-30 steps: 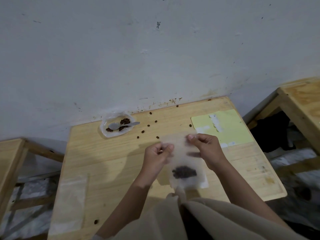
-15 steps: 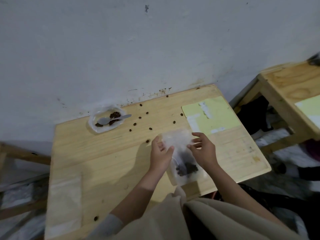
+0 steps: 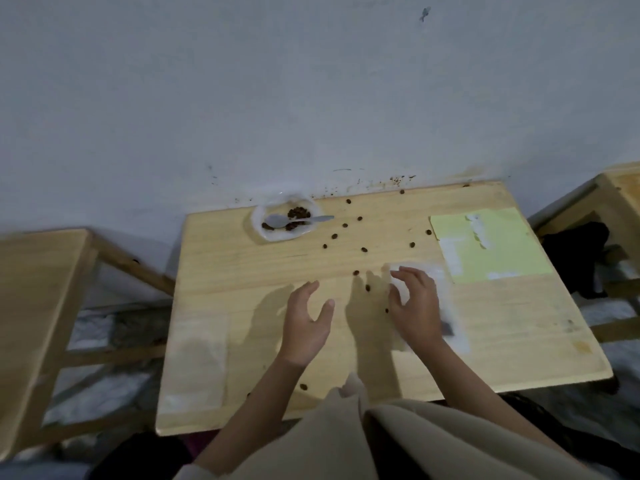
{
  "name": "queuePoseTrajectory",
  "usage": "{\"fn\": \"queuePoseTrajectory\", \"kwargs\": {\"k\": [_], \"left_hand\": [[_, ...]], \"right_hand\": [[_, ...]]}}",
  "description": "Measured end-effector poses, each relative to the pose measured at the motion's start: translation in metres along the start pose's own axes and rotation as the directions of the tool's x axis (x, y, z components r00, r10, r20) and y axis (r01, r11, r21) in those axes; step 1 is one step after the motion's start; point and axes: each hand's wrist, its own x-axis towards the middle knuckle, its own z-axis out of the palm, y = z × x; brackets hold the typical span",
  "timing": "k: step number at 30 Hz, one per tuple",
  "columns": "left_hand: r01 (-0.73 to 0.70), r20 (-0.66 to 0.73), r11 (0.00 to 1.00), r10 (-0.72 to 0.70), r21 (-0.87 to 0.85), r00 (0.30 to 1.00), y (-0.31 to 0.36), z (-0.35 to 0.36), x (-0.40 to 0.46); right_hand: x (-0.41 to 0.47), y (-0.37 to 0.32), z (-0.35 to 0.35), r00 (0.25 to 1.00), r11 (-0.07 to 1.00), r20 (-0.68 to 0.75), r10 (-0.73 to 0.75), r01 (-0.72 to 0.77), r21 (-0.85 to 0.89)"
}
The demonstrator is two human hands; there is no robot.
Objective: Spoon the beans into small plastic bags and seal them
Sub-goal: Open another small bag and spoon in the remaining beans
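A small clear plastic bag (image 3: 437, 279) with dark beans (image 3: 449, 328) in its lower end lies on the wooden table (image 3: 242, 278), right of centre. My right hand (image 3: 415, 308) is over it with loosely bent fingers, and most of the bag is hidden beneath. To its left my left hand (image 3: 306, 323) hovers above the bare wood with fingers spread, holding nothing. At the back stands a clear dish (image 3: 268, 233) with a few beans and a grey spoon (image 3: 299, 220) lying across it. Several loose beans (image 3: 364, 250) are scattered between the dish and my hands.
Empty clear bags (image 3: 197, 358) lie flat at the table's front left. A yellow-green sheet (image 3: 491, 244) covers the back right corner. Other wooden tables stand at the left (image 3: 31, 306) and right (image 3: 620, 188), with a dark object (image 3: 581, 261) in the right gap.
The bag was held up in both hands; now it lies on the table under my right hand. My left hand has let go and moved left. The camera has turned left.
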Motion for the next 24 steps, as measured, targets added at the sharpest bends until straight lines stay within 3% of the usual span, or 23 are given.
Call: {"fn": "queuePoseTrajectory", "kwargs": {"k": [3, 7, 10, 12, 15, 18, 24], "left_hand": [[0.048, -0.232, 0.998, -0.038, 0.038, 0.972, -0.020, -0.046, 0.000], [0.115, -0.453, 0.972, -0.009, 0.207, 0.891, -0.060, -0.112, -0.008], [0.238, -0.532, 0.938, -0.071, 0.252, 0.844, -0.094, -0.150, -0.011], [0.314, -0.483, 0.893, -0.130, 0.323, 0.866, -0.110, -0.171, -0.012], [0.273, -0.377, 0.882, -0.120, 0.385, 0.918, -0.120, -0.186, -0.015], [0.227, -0.386, 0.886, -0.060, 0.404, 0.921, -0.114, -0.197, -0.017], [0.233, -0.359, 0.925, -0.116, 0.301, 0.926, -0.126, -0.209, -0.012]], "right_hand": [[-0.021, -0.045, 0.037, 0.991, 0.992, 0.115, -0.073, 0.060, 0.111], [-0.056, -0.101, 0.094, 0.893, 0.925, 0.434, 0.121, -0.260, 0.278], [-0.075, -0.133, 0.135, 0.836, 0.912, 0.528, 0.150, -0.323, 0.252], [-0.081, -0.150, 0.155, 0.812, 0.923, 0.562, 0.157, -0.324, 0.209], [-0.089, -0.169, 0.178, 0.789, 0.934, 0.587, 0.181, -0.325, 0.149], [-0.092, -0.182, 0.195, 0.790, 0.944, 0.583, 0.189, -0.310, 0.115], [-0.091, -0.192, 0.208, 0.782, 0.879, 0.554, 0.286, -0.445, 0.174]]}}
